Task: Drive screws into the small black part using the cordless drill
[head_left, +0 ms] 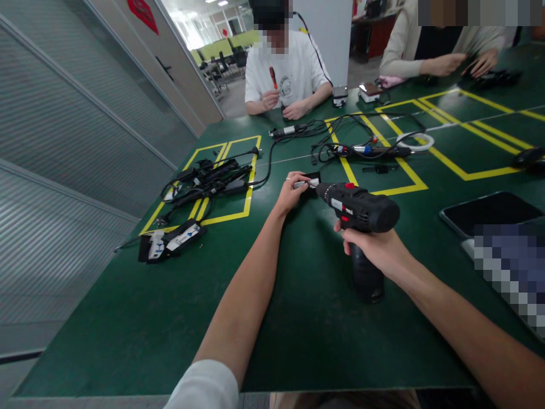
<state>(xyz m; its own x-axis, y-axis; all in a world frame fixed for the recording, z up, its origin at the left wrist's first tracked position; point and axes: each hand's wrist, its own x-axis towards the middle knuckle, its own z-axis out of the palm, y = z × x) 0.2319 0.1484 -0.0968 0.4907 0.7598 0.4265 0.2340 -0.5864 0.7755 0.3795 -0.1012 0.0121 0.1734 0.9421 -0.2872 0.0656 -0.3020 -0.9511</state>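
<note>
My right hand is wrapped round the handle of a black cordless drill with red details. Its chuck points forward and left, with the bit at a small black part lying on the table. My left hand has its fingers closed on this part's left side, close to the drill tip. A silvery or white piece shows at the fingertips; its kind is hard to make out. Whether the bit touches the part, I cannot tell.
Black cabled parts lie heaped at left, with black-and-white pieces nearer. Corded tools and cables stretch behind my hands. A phone lies at right. Across the green table, one person holds a screwdriver; another person handles dark parts.
</note>
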